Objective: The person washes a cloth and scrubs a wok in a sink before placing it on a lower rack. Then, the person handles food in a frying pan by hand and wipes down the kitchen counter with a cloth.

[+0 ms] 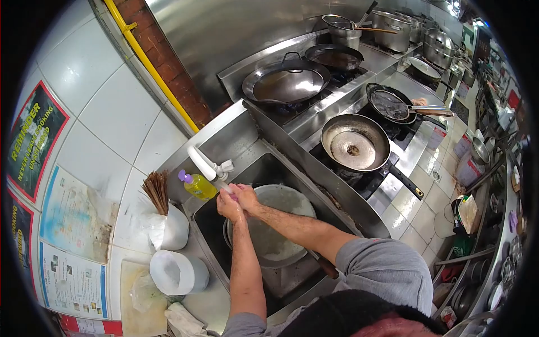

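Under the white tap, my left hand and my right hand are pressed together, fingers curled in against each other. Something pinkish shows between them; I cannot make out whether it is a held thing or skin. Both hands are over the left rim of a large round metal basin, which holds cloudy water and sits in the steel sink. A bottle of yellow-green liquid soap with a purple pump top stands just left of the hands.
A bundle of thin brown sticks stands in a white container, behind another white tub. Right of the sink, a frying pan rests on a burner. A wok sits farther back. Shelves line the far right.
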### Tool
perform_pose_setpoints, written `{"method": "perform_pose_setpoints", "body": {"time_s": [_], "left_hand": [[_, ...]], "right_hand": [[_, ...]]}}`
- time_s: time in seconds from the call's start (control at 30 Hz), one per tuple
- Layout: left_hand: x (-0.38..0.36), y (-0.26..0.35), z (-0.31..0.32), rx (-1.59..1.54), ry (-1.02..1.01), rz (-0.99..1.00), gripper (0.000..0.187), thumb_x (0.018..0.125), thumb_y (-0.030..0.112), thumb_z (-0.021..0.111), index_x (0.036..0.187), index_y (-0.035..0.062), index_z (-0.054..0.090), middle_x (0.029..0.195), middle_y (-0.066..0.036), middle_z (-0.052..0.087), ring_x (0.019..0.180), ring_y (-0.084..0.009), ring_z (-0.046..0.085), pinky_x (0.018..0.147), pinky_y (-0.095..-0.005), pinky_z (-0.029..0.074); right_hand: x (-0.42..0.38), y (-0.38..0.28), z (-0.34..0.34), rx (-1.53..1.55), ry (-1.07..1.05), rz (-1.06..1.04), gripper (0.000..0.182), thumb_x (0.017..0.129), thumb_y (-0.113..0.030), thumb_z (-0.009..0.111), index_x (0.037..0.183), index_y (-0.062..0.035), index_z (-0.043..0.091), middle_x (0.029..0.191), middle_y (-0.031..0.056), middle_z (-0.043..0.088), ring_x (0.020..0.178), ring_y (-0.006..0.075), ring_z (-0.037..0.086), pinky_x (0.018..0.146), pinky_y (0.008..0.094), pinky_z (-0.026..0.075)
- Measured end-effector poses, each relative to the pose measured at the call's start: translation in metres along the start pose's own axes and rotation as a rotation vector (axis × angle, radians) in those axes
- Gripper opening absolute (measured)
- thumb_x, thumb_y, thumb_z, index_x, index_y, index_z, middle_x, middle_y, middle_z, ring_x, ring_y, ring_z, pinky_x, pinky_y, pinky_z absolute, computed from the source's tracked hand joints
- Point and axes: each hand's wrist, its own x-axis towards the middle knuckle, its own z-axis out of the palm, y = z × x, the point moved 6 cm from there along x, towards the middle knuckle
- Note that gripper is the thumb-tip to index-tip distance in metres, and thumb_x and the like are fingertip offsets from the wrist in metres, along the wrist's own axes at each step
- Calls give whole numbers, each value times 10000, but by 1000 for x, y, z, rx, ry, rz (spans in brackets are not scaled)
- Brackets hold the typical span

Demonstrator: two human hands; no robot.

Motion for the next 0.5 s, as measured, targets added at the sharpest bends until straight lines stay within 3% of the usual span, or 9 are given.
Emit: {"method": "perform_pose_setpoints", "body": {"time_s": [0.07, 0.1, 0.17, 0.27, 0.33, 0.4, 0.43, 0.47, 0.5], "left_hand": [[-1, -20, 3, -119, -71, -210, 368, 875, 281, 461, 806, -57, 590, 717, -127, 608, 626, -231, 587, 570, -335, 459], [-1, -31, 6, -115, -71, -214, 368, 875, 281, 461, 806, -57, 590, 717, -127, 608, 626, -231, 587, 570, -335, 459], [-14, -78, 25, -651, -116, -581, 317, 872, 259, 446, 796, -8, 598, 749, -80, 610, 665, -213, 593, 603, -333, 475], [-29, -92, 41, -898, -278, -876, 269, 877, 244, 429, 820, 46, 601, 787, -45, 604, 716, -201, 593, 660, -331, 488], [-34, -90, 43, -991, -366, -861, 325, 907, 327, 392, 918, 62, 580, 889, -64, 602, 847, -206, 585, 776, -353, 474], [-40, -41, 32, -1059, -409, -849, 486, 895, 512, 380, 1000, 71, 552, 1019, -80, 583, 965, -224, 555, 861, -397, 440], [-41, -38, 33, -1114, -524, -823, 500, 884, 530, 394, 1060, 85, 538, 1033, -68, 579, 984, -220, 549, 877, -392, 430], [-37, -47, 39, -1151, -545, -701, 477, 863, 508, 472, 1133, 116, 497, 1049, -52, 562, 990, -210, 542, 877, -371, 427], [-32, -60, 46, -1002, -531, -607, 543, 848, 513, 496, 1184, 88, 465, 1179, -63, 504, 1096, -224, 487, 914, -382, 395]], "right_hand": [[1, -8, -3, -462, -65, -162, 323, 823, -340, 529, 839, -27, 608, 777, 131, 601, 727, 275, 597, 641, 397, 455], [-2, -8, -6, -461, -66, -156, 323, 823, -340, 529, 839, -27, 608, 777, 131, 601, 727, 275, 597, 641, 397, 455], [-14, -22, -7, -742, -7, -356, 286, 802, -332, 526, 831, -63, 619, 832, 160, 591, 771, 337, 584, 670, 436, 458], [-28, -30, -3, -906, -65, -485, 293, 811, -334, 527, 786, -49, 593, 818, 158, 566, 776, 353, 566, 662, 436, 458], [-27, -27, -5, -927, -104, -441, 236, 805, -309, 535, 803, -74, 563, 842, 137, 553, 793, 340, 553, 668, 426, 457], [-13, -33, -3, -831, -153, -543, 266, 767, -180, 592, 983, -45, 517, 886, 147, 546, 801, 312, 547, 707, 390, 457], [-9, -37, -11, -710, -7, -578, 292, 750, -152, 601, 996, -18, 516, 904, 168, 541, 800, 297, 549, 729, 375, 454], [-4, -38, -16, -533, 11, -356, 276, 745, -151, 607, 971, -8, 535, 921, 182, 538, 808, 291, 547, 745, 362, 450], [0, -38, -15, -670, -9, -369, 243, 769, -156, 592, 954, -3, 553, 931, 177, 539, 815, 275, 548, 745, 353, 451]]}}
